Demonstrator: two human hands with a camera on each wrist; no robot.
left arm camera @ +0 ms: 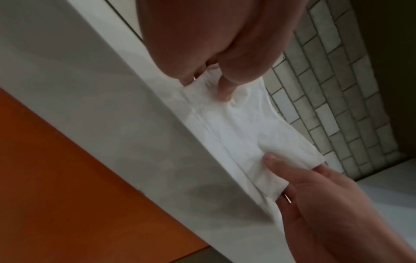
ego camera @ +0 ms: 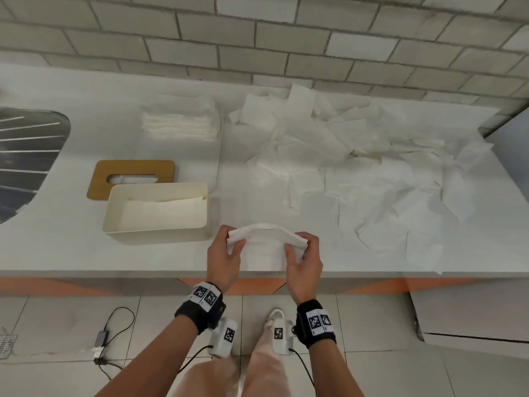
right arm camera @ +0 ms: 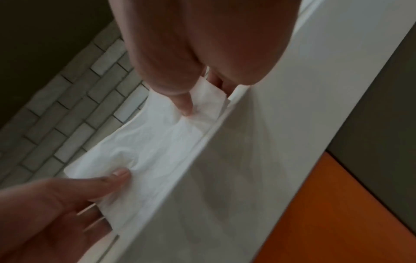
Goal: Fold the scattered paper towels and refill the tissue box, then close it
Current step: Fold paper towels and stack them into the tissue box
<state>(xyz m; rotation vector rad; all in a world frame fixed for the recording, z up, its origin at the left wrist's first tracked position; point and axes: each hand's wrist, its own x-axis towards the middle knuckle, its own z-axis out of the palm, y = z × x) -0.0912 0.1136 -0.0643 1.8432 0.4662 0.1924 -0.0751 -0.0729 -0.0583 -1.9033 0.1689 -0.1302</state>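
Both hands hold one white paper towel (ego camera: 266,240) near the counter's front edge. My left hand (ego camera: 229,247) pinches its left end and my right hand (ego camera: 300,252) pinches its right end, with the far edge lifted and curling toward me. The wrist views show the same towel (left arm camera: 243,128) (right arm camera: 157,142) held between thumb and fingers at each end. The cream tissue box (ego camera: 114,207) stands open to the left with folded towels inside. Its brown slotted lid (ego camera: 131,171) lies flat behind it. Many scattered towels (ego camera: 357,167) cover the counter's right half.
A neat stack of folded towels (ego camera: 179,120) sits at the back, left of the loose pile. A steel sink (ego camera: 23,156) lies at the far left. A tiled wall (ego camera: 257,38) backs the white counter (ego camera: 71,253). A cable and adapter (ego camera: 103,336) lie on the floor.
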